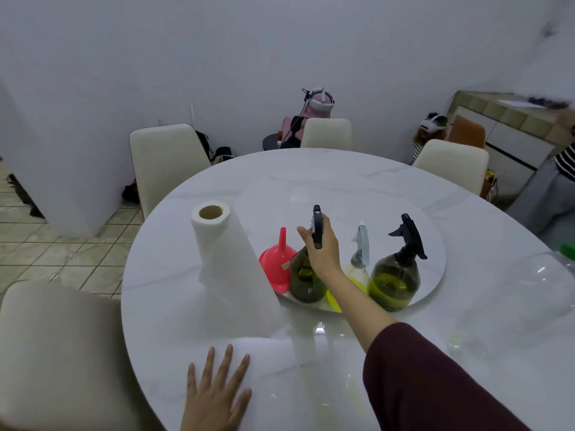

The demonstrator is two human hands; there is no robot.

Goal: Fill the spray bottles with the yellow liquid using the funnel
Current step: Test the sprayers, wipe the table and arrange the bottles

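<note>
Head view: the right hand (pixel 322 253) gripped a dark spray bottle (pixel 306 279) beside the funnel (pixel 278 265) on the worktop (pixel 466 213); the left hand (pixel 217 393) lay flat. A snatched lift could, seemingly, topple the funnel.

Paper towel roll (pixel 217 244) (upright), cream chairs (pixel 165 163), marble table (pixel 342 181)

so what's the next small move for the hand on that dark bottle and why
Probably unscrew the sprayer. The right hand grips the sprayer head of the left dark spray bottle, which looks nearly empty next to the other dark bottle. The red funnel stands beside it, upside down.
</note>
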